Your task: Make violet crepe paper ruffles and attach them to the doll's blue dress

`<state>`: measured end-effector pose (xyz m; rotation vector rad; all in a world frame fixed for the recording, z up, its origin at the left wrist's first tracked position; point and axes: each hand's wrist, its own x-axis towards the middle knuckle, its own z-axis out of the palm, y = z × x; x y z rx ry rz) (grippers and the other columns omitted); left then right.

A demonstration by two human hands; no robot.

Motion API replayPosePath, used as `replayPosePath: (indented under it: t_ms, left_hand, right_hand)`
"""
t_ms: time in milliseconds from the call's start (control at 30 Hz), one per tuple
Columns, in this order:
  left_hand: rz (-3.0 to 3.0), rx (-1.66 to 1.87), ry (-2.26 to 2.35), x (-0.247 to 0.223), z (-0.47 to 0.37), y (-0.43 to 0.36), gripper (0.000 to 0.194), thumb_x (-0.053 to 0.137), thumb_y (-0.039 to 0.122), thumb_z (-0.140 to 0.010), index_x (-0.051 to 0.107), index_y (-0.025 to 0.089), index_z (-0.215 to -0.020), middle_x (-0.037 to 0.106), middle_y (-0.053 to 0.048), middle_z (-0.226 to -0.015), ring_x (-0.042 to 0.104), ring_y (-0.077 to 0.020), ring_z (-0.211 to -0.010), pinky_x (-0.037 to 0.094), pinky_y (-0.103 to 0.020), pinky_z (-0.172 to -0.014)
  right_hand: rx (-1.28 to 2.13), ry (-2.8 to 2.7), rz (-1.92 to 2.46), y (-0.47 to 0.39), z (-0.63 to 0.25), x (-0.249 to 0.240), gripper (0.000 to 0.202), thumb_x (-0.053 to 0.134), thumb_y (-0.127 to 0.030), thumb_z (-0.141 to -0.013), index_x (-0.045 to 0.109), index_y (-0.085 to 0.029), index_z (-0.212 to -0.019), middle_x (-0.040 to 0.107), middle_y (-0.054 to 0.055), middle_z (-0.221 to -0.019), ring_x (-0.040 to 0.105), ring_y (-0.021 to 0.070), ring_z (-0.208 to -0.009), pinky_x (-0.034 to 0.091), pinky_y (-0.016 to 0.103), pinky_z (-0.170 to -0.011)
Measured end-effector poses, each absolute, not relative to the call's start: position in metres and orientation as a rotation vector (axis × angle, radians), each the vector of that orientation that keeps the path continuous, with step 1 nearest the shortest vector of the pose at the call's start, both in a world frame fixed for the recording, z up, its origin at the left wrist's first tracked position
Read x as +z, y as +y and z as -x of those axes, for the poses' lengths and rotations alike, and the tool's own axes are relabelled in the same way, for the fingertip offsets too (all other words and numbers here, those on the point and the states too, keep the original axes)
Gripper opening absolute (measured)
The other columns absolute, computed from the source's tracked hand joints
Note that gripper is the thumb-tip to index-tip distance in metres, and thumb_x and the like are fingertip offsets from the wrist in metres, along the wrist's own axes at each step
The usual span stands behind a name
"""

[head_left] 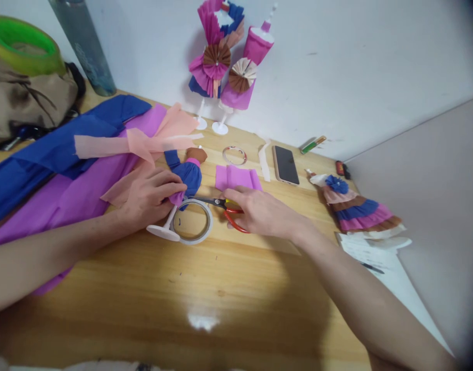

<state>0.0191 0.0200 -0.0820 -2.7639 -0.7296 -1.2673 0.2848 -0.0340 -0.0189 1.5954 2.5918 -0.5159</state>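
Observation:
My left hand [149, 198] is closed on a small doll-sized dress-form stand, its white round base [162, 233] tilted towards me and its blue crepe-paper dress [190, 176] pointing away. A bit of purple paper [177, 198] shows at my left fingertips. In my right hand [259, 208] are scissors with red handles [236, 220], the dark blades reaching left to the edge of that purple paper. Whether the blades are parted is hard to see. A roll of white tape [210, 224] lies just below the blades. Behind the scissors rests a purple paper piece [238, 178].
Blue crepe paper [66, 139], purple sheets [74, 190] and peach strips [143, 141] cover the left side. Two dressed stands [216, 56] lean at the wall. A phone [286, 165], a thin tape roll [234, 155] and a striped paper dress [362, 210] lie further right.

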Motion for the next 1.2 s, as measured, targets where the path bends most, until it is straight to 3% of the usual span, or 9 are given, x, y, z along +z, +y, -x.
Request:
replayPosePath:
  t_ms: [100, 300, 767, 1200]
  left_hand:
    - [2.774, -1.276, -0.752, -0.083, -0.018, 0.02, 0.014, 0.059, 0.011, -0.088, 0.071, 0.018, -0.091, 0.075, -0.004, -0.09, 0.067, -0.0149, -0.077, 0.053, -0.026, -0.066]
    - [2.816, -1.292, -0.75, -0.083, -0.019, 0.02, 0.015, 0.059, 0.01, -0.087, 0.072, 0.016, -0.093, 0.075, -0.007, -0.091, 0.068, -0.0169, -0.08, 0.054, -0.027, -0.067]
    - [2.71, -1.33, -0.867, -0.084, -0.015, 0.019, 0.013, 0.061, 0.013, -0.086, 0.072, 0.017, -0.091, 0.076, -0.005, -0.089, 0.07, -0.0161, -0.08, 0.056, -0.027, -0.07]
    - [2.715, -1.281, -0.721, -0.082, -0.011, 0.02, 0.016, 0.059, 0.008, -0.086, 0.069, 0.018, -0.094, 0.075, -0.005, -0.09, 0.068, -0.0161, -0.079, 0.053, -0.027, -0.068]
  right_hand:
    - [-0.558, 2.545, -1.698, -0.036, -0.288, -0.026, 0.048, 0.071, -0.025, -0.083, 0.058, -0.018, -0.128, 0.071, 0.01, -0.102, 0.064, 0.0209, -0.079, 0.037, 0.026, -0.061]
    - [-0.672, 2.488, -2.175, -0.054, -0.26, -0.041, 0.026, 0.072, -0.03, -0.082, 0.062, -0.017, -0.101, 0.068, 0.004, -0.076, 0.058, 0.0175, -0.063, 0.031, 0.025, -0.056]
    - [-0.415, 2.493, -2.344, -0.07, -0.237, -0.058, 0.026, 0.049, -0.012, -0.076, 0.057, -0.018, -0.1, 0.064, 0.003, -0.069, 0.053, 0.0178, -0.056, 0.028, 0.026, -0.053]
    - [-0.024, 2.595, -2.319, -0.085, -0.242, -0.037, 0.021, 0.051, -0.013, -0.077, 0.057, -0.019, -0.096, 0.07, 0.006, -0.075, 0.06, 0.0197, -0.057, 0.03, 0.027, -0.051]
